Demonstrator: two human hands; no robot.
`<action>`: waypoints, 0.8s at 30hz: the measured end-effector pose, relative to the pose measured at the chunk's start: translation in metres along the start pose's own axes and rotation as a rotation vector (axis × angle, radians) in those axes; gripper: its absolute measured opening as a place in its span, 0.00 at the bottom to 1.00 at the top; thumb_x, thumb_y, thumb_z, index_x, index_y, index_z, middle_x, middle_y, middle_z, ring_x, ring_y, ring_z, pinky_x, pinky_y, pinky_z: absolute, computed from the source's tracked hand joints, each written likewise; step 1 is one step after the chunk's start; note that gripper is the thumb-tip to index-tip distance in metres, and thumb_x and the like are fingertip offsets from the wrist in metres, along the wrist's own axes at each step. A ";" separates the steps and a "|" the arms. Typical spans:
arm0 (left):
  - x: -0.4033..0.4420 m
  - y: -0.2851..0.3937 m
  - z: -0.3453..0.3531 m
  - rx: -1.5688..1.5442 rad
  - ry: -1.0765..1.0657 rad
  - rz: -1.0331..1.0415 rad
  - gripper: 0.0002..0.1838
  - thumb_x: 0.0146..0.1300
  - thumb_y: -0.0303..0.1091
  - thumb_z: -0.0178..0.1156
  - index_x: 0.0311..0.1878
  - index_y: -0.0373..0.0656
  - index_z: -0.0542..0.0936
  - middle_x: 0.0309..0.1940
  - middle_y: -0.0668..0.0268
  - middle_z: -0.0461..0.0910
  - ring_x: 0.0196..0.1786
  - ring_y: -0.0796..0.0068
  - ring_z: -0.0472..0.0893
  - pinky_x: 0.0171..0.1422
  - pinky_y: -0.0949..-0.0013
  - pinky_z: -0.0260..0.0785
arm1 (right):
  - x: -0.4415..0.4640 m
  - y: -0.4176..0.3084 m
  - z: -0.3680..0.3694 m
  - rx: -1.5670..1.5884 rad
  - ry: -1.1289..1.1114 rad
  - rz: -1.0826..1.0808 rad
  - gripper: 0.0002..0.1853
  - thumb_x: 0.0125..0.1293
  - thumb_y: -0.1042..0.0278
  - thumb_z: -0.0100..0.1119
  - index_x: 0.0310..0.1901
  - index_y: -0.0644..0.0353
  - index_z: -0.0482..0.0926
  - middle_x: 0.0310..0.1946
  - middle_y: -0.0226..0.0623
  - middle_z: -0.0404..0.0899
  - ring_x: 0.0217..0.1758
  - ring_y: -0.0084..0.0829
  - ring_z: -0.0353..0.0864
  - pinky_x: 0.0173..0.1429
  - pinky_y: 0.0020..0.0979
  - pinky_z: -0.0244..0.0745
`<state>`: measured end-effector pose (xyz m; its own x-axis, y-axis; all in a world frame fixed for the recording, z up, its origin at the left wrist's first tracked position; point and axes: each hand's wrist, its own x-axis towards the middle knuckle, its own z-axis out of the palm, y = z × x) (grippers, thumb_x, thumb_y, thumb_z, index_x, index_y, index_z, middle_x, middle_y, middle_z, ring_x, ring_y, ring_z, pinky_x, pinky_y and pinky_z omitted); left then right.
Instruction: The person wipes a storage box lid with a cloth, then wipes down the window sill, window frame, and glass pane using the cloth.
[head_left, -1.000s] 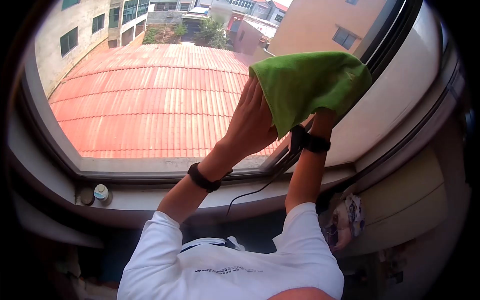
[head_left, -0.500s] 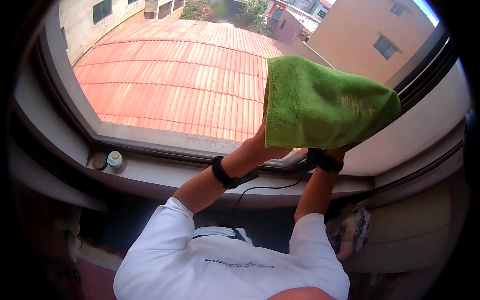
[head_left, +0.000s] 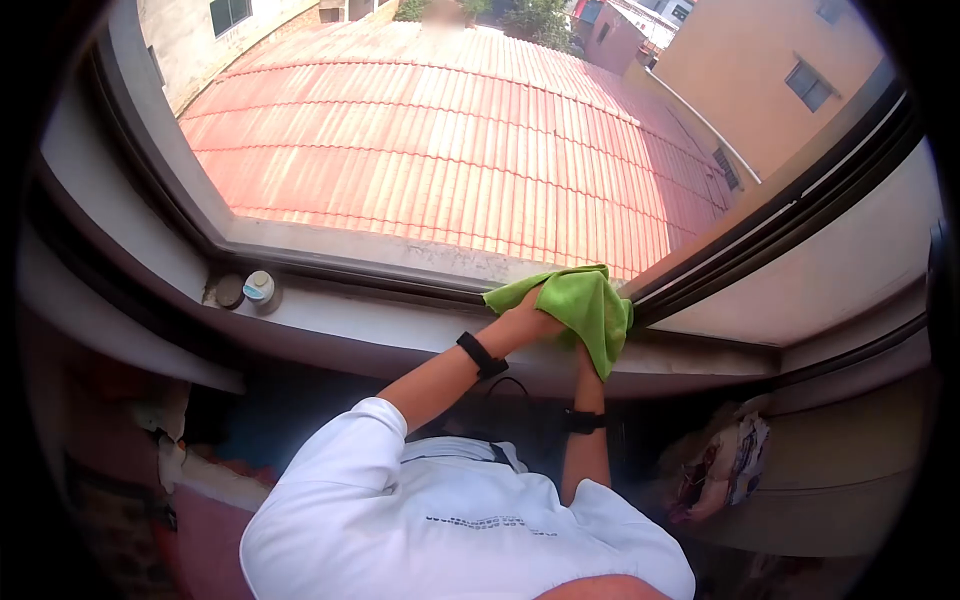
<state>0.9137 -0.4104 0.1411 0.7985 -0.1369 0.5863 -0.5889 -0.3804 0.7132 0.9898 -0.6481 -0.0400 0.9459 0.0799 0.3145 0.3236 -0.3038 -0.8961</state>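
A green cloth point(head_left: 595, 310) is bunched at the lower right corner of the window opening, by the sill. My left hand point(head_left: 533, 322) is closed on its left part, and one corner sticks out to the left past the fingers. The cloth drapes over my right hand point(head_left: 583, 366) and gathers around it. Only the heel of that hand and the wrist show below the cloth; its fingers are covered. Both wrists wear black bands.
A dark window frame point(head_left: 370, 272) runs along the sill point(head_left: 350, 325). A small white-capped container point(head_left: 261, 290) and a round dark object point(head_left: 229, 291) stand at its left. A sliding sash point(head_left: 780, 220) is on the right. Outside lies a red corrugated roof point(head_left: 430, 140).
Both hands have come down and left toward the sill corner, with the cloth. It hung spread wide before; now it is bunched up. The view has shifted slightly.
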 end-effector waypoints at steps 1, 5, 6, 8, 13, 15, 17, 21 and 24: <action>-0.004 -0.002 0.005 0.132 -0.021 -0.053 0.29 0.60 0.33 0.72 0.64 0.44 0.76 0.58 0.59 0.81 0.61 0.62 0.80 0.68 0.62 0.71 | 0.003 0.002 -0.007 0.022 -0.007 0.027 0.27 0.78 0.53 0.48 0.70 0.62 0.67 0.64 0.43 0.73 0.66 0.37 0.73 0.71 0.41 0.69; -0.007 0.014 0.001 -0.031 0.056 -0.055 0.27 0.61 0.30 0.71 0.64 0.44 0.76 0.60 0.60 0.80 0.62 0.66 0.80 0.67 0.63 0.72 | 0.037 0.004 -0.042 0.062 -0.035 0.095 0.27 0.78 0.53 0.47 0.70 0.62 0.67 0.64 0.43 0.73 0.66 0.36 0.74 0.71 0.41 0.70; -0.001 0.032 -0.005 -0.167 0.146 0.032 0.19 0.66 0.38 0.65 0.56 0.41 0.79 0.53 0.56 0.82 0.56 0.60 0.81 0.62 0.60 0.73 | 0.046 0.007 -0.054 0.059 -0.046 0.112 0.27 0.79 0.53 0.47 0.70 0.62 0.67 0.64 0.42 0.73 0.66 0.36 0.74 0.71 0.41 0.70; 0.018 0.048 -0.015 -0.295 0.249 0.139 0.18 0.71 0.46 0.59 0.49 0.38 0.82 0.46 0.52 0.85 0.51 0.54 0.83 0.57 0.57 0.75 | 0.059 0.014 -0.073 0.036 -0.072 0.136 0.27 0.79 0.53 0.47 0.70 0.62 0.67 0.64 0.42 0.74 0.66 0.36 0.74 0.71 0.40 0.70; 0.027 0.039 -0.006 -0.036 0.058 -0.449 0.39 0.76 0.61 0.40 0.27 0.32 0.80 0.22 0.43 0.78 0.29 0.40 0.79 0.39 0.47 0.70 | 0.081 0.033 -0.070 -0.058 -0.171 0.130 0.26 0.80 0.52 0.46 0.70 0.62 0.68 0.64 0.41 0.74 0.65 0.35 0.74 0.70 0.40 0.71; 0.004 0.013 0.006 0.040 0.146 -0.422 0.33 0.72 0.56 0.50 0.26 0.31 0.81 0.24 0.41 0.79 0.31 0.40 0.81 0.40 0.47 0.72 | 0.082 0.053 -0.051 -0.098 -0.218 0.095 0.26 0.80 0.52 0.46 0.70 0.62 0.68 0.64 0.41 0.74 0.65 0.34 0.74 0.70 0.40 0.72; -0.014 0.009 -0.002 0.122 0.226 -0.463 0.28 0.68 0.52 0.55 0.26 0.31 0.81 0.24 0.42 0.80 0.31 0.41 0.81 0.40 0.47 0.72 | 0.075 0.088 -0.026 -0.158 -0.281 -0.009 0.26 0.80 0.52 0.45 0.70 0.62 0.68 0.64 0.40 0.74 0.65 0.34 0.74 0.70 0.39 0.72; -0.045 0.016 -0.047 0.212 0.329 -0.663 0.14 0.55 0.36 0.62 0.24 0.32 0.81 0.21 0.44 0.79 0.27 0.44 0.82 0.37 0.50 0.73 | 0.061 0.112 0.015 1.174 -0.583 -0.108 0.23 0.80 0.58 0.46 0.69 0.63 0.69 0.63 0.40 0.76 0.63 0.33 0.77 0.69 0.37 0.73; -0.058 0.011 -0.053 0.192 0.390 -0.653 0.12 0.53 0.32 0.59 0.23 0.31 0.80 0.20 0.44 0.78 0.25 0.45 0.81 0.34 0.51 0.72 | 0.043 -0.019 -0.002 0.607 -0.174 0.188 0.18 0.76 0.64 0.54 0.62 0.64 0.76 0.54 0.37 0.82 0.53 0.29 0.81 0.59 0.33 0.78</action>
<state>0.8537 -0.3583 0.1353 0.8530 0.4866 0.1887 0.0453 -0.4292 0.9021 1.0243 -0.6410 -0.0093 0.9613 0.2452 0.1257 0.0605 0.2574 -0.9644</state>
